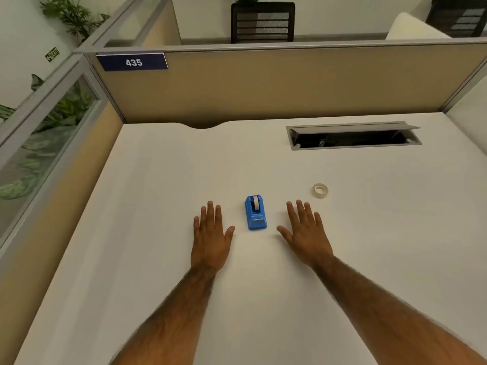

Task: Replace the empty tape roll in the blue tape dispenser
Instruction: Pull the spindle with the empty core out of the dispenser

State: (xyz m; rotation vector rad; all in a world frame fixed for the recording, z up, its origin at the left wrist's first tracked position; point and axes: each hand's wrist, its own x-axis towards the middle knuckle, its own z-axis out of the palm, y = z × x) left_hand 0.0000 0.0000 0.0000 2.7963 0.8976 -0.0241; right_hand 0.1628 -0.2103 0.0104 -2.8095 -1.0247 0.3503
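A small blue tape dispenser [255, 212] stands on the white desk [158, 206], its cutter end pointing toward me, with a pale roll core [255, 202] seated in its top slot. A loose roll of tape [320, 190] lies flat on the desk to the right and slightly farther away. My left hand [210, 235] rests palm down just left of the dispenser, fingers spread, holding nothing. My right hand [305, 233] lies flat just right of the dispenser, also with nothing in it. Neither hand touches the dispenser or the roll.
An open cable hatch [353, 137] is sunk into the desk at the back right. Tan cubicle partitions [263, 83] close off the back and left sides, with a "435" sign [133, 62] at the back left. A black chair [262, 22] stands beyond the partition.
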